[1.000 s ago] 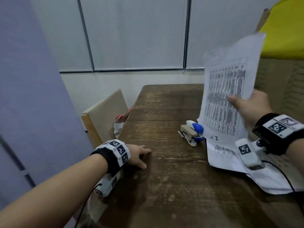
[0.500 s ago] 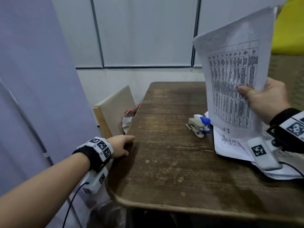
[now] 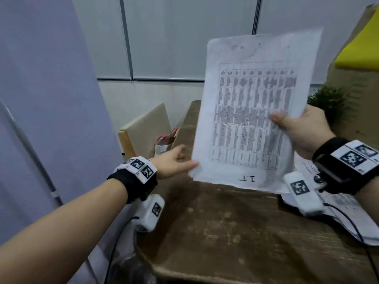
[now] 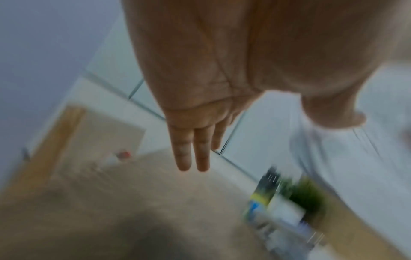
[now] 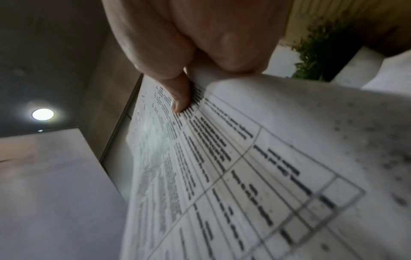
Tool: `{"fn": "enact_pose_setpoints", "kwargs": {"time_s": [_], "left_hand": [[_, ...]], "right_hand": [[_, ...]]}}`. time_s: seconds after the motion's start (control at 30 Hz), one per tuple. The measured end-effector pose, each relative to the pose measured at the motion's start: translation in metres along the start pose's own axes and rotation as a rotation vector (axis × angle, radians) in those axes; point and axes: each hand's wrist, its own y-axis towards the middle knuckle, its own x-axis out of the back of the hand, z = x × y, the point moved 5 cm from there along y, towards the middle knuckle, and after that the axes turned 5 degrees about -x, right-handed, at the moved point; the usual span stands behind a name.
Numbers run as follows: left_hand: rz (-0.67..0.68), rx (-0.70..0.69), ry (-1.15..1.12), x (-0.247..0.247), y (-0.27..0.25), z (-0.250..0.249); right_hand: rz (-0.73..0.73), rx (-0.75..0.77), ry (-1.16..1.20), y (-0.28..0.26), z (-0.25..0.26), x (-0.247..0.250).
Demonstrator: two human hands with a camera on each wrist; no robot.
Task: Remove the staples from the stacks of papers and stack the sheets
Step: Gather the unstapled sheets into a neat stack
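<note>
head view: printed sheet held up, left hand at its corner

head view, left side first: your left hand (image 3: 174,163) is stretched out over the near-left part of the wooden table (image 3: 235,232), fingers straight and loose, holding nothing. its fingertips sit right at the lower-left corner of the printed sheet (image 3: 252,111); whether they touch the paper, i cannot tell. the left wrist view is blurred but shows those fingers (image 4: 184,151) extended and together, nothing in them.

moving right, the sheet stands nearly upright above the table, a printed table facing you, the mark "1-1" near its bottom edge. your right hand (image 3: 301,130) grips it at the right edge, thumb on the front, fingers behind. the right wrist view confirms it: thumb (image 5: 177,95) pressed on the print, paper curling around it.

far right, more papers (image 3: 348,214) lie flat on the table under your right wrist. behind them, a green plant (image 3: 328,101) and a cardboard box (image 3: 359,95).
</note>
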Motion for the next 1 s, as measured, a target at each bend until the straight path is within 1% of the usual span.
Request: {"fn": "enact_pose_setpoints", "kwargs": {"time_s": [0.07, 0.1, 0.13, 0.2, 0.27, 0.33, 0.4, 0.47, 0.5, 0.57, 0.6, 0.67, 0.7, 0.73, 0.77, 0.8, 0.83, 0.93, 1.0], "left_hand": [[-0.149, -0.018, -0.429, 0.003, 0.019, -0.01], [-0.196, -0.017, -0.569, 0.002, 0.03, -0.013], [-0.243, -0.012, -0.629, 0.001, 0.041, -0.017], [-0.337, 0.044, -0.563, -0.001, 0.065, -0.015], [-0.343, 0.089, -0.448, -0.006, 0.09, -0.009], [-0.325, 0.095, -0.438, -0.008, 0.113, -0.009], [-0.321, 0.117, -0.46, -0.01, 0.138, -0.011], [-0.317, 0.141, -0.473, -0.016, 0.162, -0.013], [-0.3, 0.154, -0.461, -0.024, 0.17, -0.021], [-0.229, 0.178, -0.449, -0.046, 0.18, -0.036], [-0.199, 0.181, -0.476, -0.061, 0.185, -0.044], [-0.156, 0.191, -0.48, -0.092, 0.195, -0.056], [-0.109, 0.211, -0.475, -0.109, 0.201, -0.06], [-0.051, 0.224, -0.477, -0.125, 0.201, -0.071], [-0.019, 0.22, -0.476, -0.139, 0.201, -0.081], [-0.012, 0.207, -0.454, -0.15, 0.201, -0.087], [-0.006, 0.186, -0.41, -0.157, 0.196, -0.098], [-0.047, 0.151, -0.244, -0.169, 0.192, -0.11], [-0.012, 0.111, -0.138, -0.171, 0.19, -0.117]], "right_hand": [[0.055, -0.075, 0.0, 0.01, -0.017, -0.017], [0.086, -0.117, -0.03, 0.014, -0.026, -0.026], [0.117, -0.149, -0.077, 0.018, -0.037, -0.033], [0.16, -0.194, -0.2, 0.03, -0.059, -0.038], [0.226, -0.218, -0.426, 0.043, -0.074, -0.03], [0.299, -0.264, -0.712, 0.054, -0.082, -0.007], [0.29, -0.335, -0.974, 0.069, -0.092, 0.037], [0.22, -0.434, -1.192, 0.079, -0.101, 0.095], [0.182, -0.477, -1.249, 0.081, -0.104, 0.125], [0.099, -0.585, -1.262, 0.078, -0.112, 0.182], [0.084, -0.615, -1.249, 0.074, -0.115, 0.202], [0.076, -0.646, -1.235, 0.072, -0.132, 0.232], [0.089, -0.674, -1.246, 0.074, -0.146, 0.244], [0.112, -0.71, -1.255, 0.081, -0.171, 0.258], [0.138, -0.72, -1.265, 0.084, -0.184, 0.26], [0.167, -0.747, -1.285, 0.083, -0.184, 0.252], [0.176, -0.768, -1.285, 0.077, -0.174, 0.241], [0.197, -0.829, -1.337, 0.068, -0.152, 0.223], [0.188, -0.843, -1.302, 0.07, -0.15, 0.224]]}}
